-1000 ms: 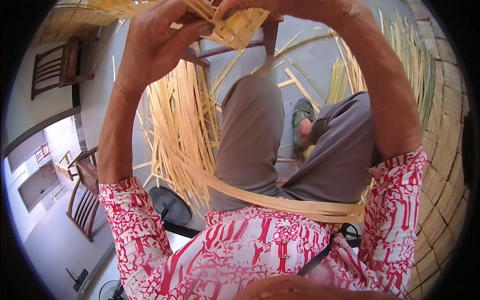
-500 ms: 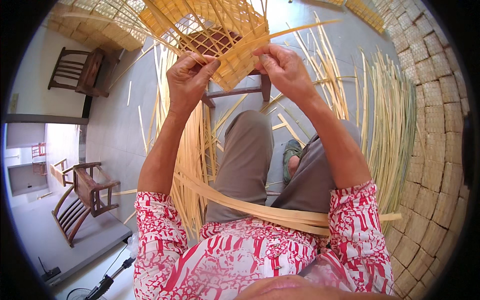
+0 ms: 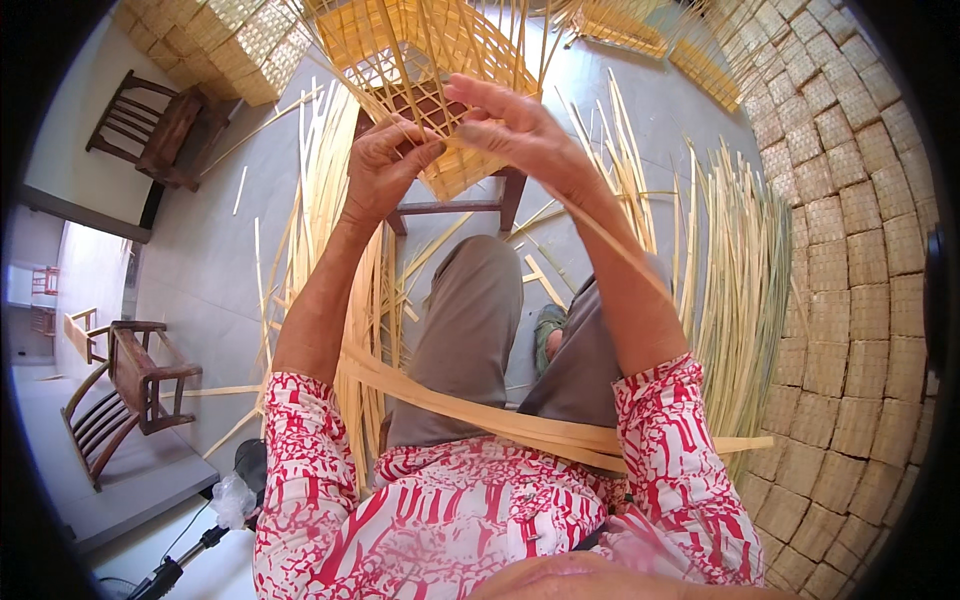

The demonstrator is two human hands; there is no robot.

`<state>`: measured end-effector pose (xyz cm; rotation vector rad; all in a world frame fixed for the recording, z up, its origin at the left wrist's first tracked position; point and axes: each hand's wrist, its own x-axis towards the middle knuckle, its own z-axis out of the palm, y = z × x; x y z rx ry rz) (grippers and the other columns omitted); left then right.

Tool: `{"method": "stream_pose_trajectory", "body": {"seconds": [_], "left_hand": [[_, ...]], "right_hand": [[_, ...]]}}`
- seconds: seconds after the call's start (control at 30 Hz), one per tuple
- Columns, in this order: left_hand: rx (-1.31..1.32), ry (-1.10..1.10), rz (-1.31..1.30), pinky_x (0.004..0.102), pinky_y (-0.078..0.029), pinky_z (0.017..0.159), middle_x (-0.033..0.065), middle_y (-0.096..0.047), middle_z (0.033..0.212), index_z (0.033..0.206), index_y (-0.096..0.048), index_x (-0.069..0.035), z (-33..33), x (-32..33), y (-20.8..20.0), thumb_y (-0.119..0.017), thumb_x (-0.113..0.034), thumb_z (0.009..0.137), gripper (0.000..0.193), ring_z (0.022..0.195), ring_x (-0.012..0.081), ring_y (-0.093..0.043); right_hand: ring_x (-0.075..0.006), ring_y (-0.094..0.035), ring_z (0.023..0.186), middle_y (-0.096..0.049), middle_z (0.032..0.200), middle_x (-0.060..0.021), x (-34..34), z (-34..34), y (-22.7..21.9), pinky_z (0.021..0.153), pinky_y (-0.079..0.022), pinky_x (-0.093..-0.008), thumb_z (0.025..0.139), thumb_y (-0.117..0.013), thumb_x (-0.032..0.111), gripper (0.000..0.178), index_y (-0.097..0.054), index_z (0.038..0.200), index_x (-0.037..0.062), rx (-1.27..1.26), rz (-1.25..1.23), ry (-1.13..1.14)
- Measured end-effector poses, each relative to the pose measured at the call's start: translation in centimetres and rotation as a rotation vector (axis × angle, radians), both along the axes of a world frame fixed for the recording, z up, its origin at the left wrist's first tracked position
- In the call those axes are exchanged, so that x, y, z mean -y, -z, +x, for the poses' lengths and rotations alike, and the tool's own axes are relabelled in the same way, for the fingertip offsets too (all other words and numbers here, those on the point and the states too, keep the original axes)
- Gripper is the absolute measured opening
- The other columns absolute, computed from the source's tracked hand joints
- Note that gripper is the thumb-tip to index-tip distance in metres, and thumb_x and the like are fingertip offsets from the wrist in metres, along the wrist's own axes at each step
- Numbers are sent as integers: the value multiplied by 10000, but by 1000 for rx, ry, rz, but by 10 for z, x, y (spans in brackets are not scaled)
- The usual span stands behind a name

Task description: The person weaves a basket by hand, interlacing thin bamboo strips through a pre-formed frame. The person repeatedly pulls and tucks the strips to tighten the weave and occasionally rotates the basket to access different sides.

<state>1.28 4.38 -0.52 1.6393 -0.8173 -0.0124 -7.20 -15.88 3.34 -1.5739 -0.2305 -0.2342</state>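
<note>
Right hand (image 3: 515, 135), head view, has shifted leftward across the woven basket (image 3: 463, 180) since half a second earlier; a loose strip (image 3: 618, 243) now slants down along its forearm. Its fingers, blurred, stand apart over the basket's near part, upper centre of the frame. Left hand (image 3: 390, 168): thumb and forefinger pinched on the basket's edge, just left of its near corner.

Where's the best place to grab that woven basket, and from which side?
Probably grip the basket by its near corner, coming from the near side: that corner juts out there and looks closely woven, while thin, loose strips stick up beyond it.
</note>
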Motion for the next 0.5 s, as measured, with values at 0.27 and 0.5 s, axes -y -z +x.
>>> {"method": "stream_pose_trajectory", "body": {"seconds": [0.27,0.5], "left_hand": [[-51,72,-15,232,-551,679,14,-607,930,964,-727,-4,1,-4,2,-753,-51,885,95,821,95,-626],[-105,65,-43,245,-509,708,31,-623,878,917,-735,12,0,2,-6,-771,-6,841,86,805,106,-609]], "right_hand": [[-80,-559,755,-630,823,8,-4,-1,-6,709,-462,-242,954,-702,375,327,-720,923,50,78,206,202],[-179,-575,1028,-594,1334,-155,-10,0,-17,945,-473,-296,976,-564,195,520,-476,1462,31,26,-92,384]]}}
